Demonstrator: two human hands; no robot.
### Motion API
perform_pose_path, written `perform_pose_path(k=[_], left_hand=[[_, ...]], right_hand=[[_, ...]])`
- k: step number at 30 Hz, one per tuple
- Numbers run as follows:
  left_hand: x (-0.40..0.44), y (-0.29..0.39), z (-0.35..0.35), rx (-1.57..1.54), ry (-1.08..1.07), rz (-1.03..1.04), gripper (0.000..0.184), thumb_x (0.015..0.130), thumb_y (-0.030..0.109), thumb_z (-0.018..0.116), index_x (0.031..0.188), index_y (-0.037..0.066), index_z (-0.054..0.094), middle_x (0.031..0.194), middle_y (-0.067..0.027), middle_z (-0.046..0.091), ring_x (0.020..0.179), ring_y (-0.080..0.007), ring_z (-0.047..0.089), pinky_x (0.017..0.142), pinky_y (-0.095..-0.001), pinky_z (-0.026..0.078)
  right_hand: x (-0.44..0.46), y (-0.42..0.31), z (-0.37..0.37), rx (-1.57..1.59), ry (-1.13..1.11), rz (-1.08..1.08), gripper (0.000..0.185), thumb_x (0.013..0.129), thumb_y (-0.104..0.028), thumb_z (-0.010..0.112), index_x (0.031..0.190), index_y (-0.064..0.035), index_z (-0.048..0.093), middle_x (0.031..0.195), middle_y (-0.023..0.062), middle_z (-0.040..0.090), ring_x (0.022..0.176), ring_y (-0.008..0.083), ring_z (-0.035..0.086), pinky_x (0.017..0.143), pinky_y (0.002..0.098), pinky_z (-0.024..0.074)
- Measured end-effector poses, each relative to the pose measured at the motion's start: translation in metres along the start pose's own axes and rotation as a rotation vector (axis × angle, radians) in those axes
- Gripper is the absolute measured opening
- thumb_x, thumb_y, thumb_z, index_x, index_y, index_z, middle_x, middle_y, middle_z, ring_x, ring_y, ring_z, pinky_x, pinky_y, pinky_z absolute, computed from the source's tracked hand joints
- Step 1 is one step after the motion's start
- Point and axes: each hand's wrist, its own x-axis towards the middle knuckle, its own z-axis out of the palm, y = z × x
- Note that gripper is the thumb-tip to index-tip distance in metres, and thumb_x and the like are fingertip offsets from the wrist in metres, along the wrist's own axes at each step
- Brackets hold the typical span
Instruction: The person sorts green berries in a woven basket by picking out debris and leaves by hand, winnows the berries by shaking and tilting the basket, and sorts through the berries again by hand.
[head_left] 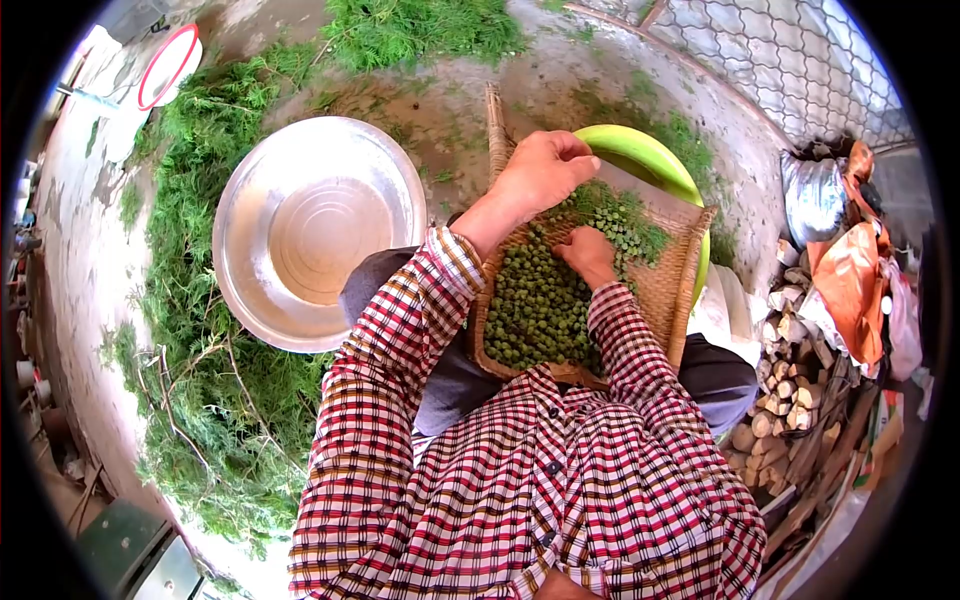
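Some sorting seems to be in hand: we have the green cones (535,312) heaped in the woven basket (662,292) on our lap — our left hand (543,180) hovers above, half curled, while our right hand (590,257) bends its fingers into them. We cannot tell whether either grips anything; picking there calls for a light pinch.

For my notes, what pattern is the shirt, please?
The shirt is checked red, black and white; head view.
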Motion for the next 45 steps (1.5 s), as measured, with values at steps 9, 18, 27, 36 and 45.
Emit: perform_pose_path(k=[9, 18, 27, 36, 45], left_hand=[[0.001, -0.003, 0.0, 0.015, -0.002, 0.008, 0.028, 0.082, 0.019, 0.061, 0.1, -0.002, 0.06, 0.084, -0.0042, 0.061, 0.075, -0.0096, 0.055, 0.069, -0.0244, 0.045], [0.0, 0.0, 0.001, 0.028, 0.004, 0.013, 0.026, 0.082, 0.017, 0.061, 0.099, -0.003, 0.06, 0.085, -0.0045, 0.061, 0.076, -0.0098, 0.055, 0.07, -0.0246, 0.046], [0.003, -0.006, 0.005, 0.033, 0.002, 0.008, 0.028, 0.082, 0.017, 0.061, 0.101, -0.003, 0.06, 0.088, -0.0058, 0.062, 0.08, -0.0109, 0.056, 0.073, -0.0254, 0.046], [0.003, -0.009, 0.003, 0.063, -0.001, 0.046, 0.028, 0.082, 0.017, 0.061, 0.1, -0.004, 0.06, 0.087, -0.006, 0.062, 0.08, -0.0112, 0.056, 0.073, -0.0256, 0.046], [0.002, -0.007, 0.003, 0.073, 0.001, 0.047, 0.027, 0.081, 0.017, 0.06, 0.1, -0.003, 0.06, 0.087, -0.0057, 0.062, 0.079, -0.0111, 0.056, 0.073, -0.0255, 0.046]], right_hand=[[0.009, 0.016, 0.022, -0.02, 0.232, -0.419, 0.024, 0.077, -0.022, 0.065, 0.085, 0.0001, 0.059, 0.084, 0.0176, 0.058, 0.075, 0.0325, 0.056, 0.07, 0.0416, 0.0467], [0.013, 0.02, 0.018, 0.161, 0.162, -0.414, 0.033, 0.074, -0.018, 0.069, 0.096, 0.0011, 0.054, 0.092, 0.0185, 0.059, 0.085, 0.0322, 0.057, 0.076, 0.0394, 0.0459], [0.009, 0.004, 0.014, 0.078, 0.119, -0.381, 0.033, 0.074, -0.019, 0.069, 0.094, 0.0006, 0.053, 0.087, 0.0178, 0.058, 0.082, 0.0329, 0.056, 0.071, 0.0418, 0.0453], [0.0, -0.005, 0.021, -0.047, 0.308, -0.432, 0.025, 0.077, -0.017, 0.064, 0.091, -0.0001, 0.052, 0.082, 0.0183, 0.057, 0.078, 0.0345, 0.057, 0.066, 0.0452, 0.0464], [0.005, -0.006, 0.033, -0.169, 0.317, -0.445, 0.009, 0.081, -0.01, 0.051, 0.08, -0.0008, 0.051, 0.079, 0.0196, 0.057, 0.073, 0.036, 0.058, 0.063, 0.0461, 0.0472]])
